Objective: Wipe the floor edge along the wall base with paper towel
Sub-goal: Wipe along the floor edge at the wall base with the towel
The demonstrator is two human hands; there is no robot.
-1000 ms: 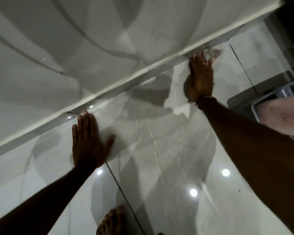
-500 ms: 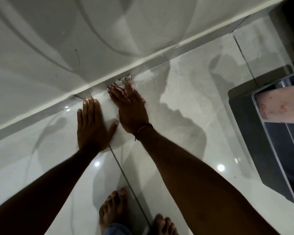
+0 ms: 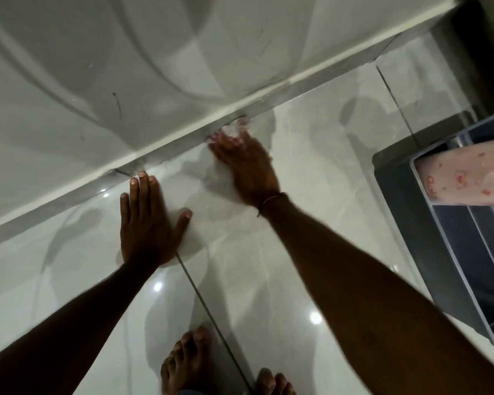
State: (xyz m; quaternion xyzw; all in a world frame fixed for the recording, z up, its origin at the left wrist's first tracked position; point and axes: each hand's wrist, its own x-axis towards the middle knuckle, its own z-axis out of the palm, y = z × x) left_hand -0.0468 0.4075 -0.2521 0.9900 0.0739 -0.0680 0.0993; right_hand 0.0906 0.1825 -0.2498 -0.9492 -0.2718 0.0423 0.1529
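My right hand (image 3: 247, 166) presses a crumpled white paper towel (image 3: 236, 129) against the floor right at the grey skirting strip (image 3: 311, 81) under the white wall. The towel shows only past my blurred fingertips; most of it is hidden under the hand. My left hand (image 3: 146, 223) lies flat on the glossy light floor tile (image 3: 311, 172), fingers spread and fingertips just short of the skirting, holding nothing.
A grey plastic bin (image 3: 451, 252) stands on the floor at the right, with a pink patterned roll (image 3: 462, 178) lying in it. My bare feet (image 3: 188, 363) are at the bottom edge. A dark grout line (image 3: 208, 306) runs between the tiles.
My right hand swept the towel left along the skirting from the far right to beside my left hand, then back a little to the right. The left hand stayed planted.
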